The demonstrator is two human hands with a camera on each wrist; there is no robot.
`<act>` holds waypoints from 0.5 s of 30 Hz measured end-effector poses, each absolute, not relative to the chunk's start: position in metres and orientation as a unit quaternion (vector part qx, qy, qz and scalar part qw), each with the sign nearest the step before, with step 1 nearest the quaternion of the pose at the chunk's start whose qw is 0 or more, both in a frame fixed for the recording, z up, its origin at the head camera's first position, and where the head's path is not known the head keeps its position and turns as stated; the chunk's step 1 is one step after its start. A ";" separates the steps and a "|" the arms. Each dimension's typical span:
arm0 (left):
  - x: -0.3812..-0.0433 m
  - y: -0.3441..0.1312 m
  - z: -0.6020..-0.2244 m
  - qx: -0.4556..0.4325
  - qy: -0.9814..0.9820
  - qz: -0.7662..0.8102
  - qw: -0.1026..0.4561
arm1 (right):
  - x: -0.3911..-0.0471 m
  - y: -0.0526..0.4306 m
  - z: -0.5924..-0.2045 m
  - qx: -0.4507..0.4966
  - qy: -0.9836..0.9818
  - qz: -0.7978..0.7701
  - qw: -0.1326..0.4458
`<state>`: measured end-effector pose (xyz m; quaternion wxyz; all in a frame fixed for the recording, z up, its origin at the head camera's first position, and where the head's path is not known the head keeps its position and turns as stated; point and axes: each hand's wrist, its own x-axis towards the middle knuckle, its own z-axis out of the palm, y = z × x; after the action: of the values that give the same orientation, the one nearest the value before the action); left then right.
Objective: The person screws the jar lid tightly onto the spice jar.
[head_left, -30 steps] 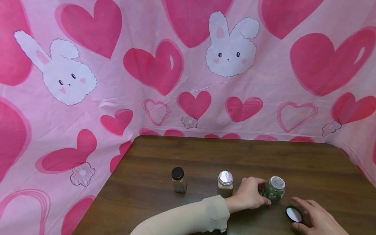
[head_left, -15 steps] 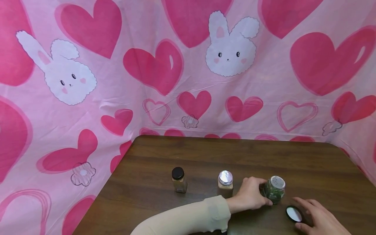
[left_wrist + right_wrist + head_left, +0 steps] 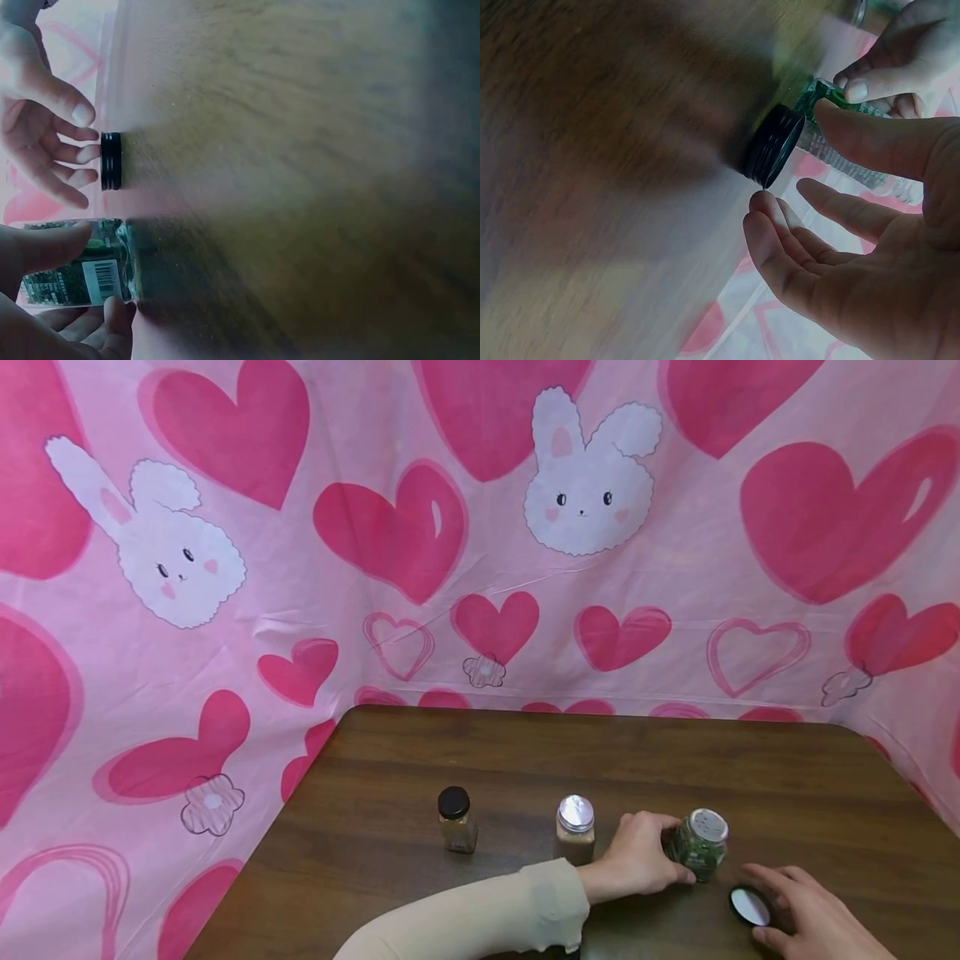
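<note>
My left hand [image 3: 637, 853] grips a glass spice jar [image 3: 702, 847] of green flakes, thumb on one side and fingers on the other. The jar stands on the table, topped by a pale perforated shaker cap; its barcode label faces the left wrist camera. To its right a round black lid [image 3: 751, 906] lies with its white inside facing up. Around the lid, my right hand [image 3: 813, 914] has its thumb and fingers spread apart. In the right wrist view, the fingertips [image 3: 762, 201] of this hand are right by the rim of the lid [image 3: 774, 146].
A tan-filled spice jar [image 3: 575, 835] with a shiny silver top stands just behind my left wrist. Farther left is a smaller jar [image 3: 457, 827] with a black cap. The wooden table [image 3: 600, 747] ends at a pink heart-and-rabbit cloth [image 3: 547, 577].
</note>
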<state>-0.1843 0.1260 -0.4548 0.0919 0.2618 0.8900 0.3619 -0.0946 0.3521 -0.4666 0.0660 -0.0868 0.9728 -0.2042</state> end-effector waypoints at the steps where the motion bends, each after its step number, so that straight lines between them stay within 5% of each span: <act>1: -0.184 0.126 -0.455 0.262 0.890 0.362 0.092 | -0.095 0.351 -0.466 -0.083 0.972 -0.208 0.072; 15: -0.185 0.125 -0.455 0.266 0.890 0.360 0.088 | -0.095 0.347 -0.460 -0.066 0.967 -0.221 0.107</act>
<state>-0.1847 0.1254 -0.4549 0.0877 0.2658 0.8901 0.3596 -0.0950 0.3466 -0.4598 0.1066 -0.0659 0.9672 -0.2210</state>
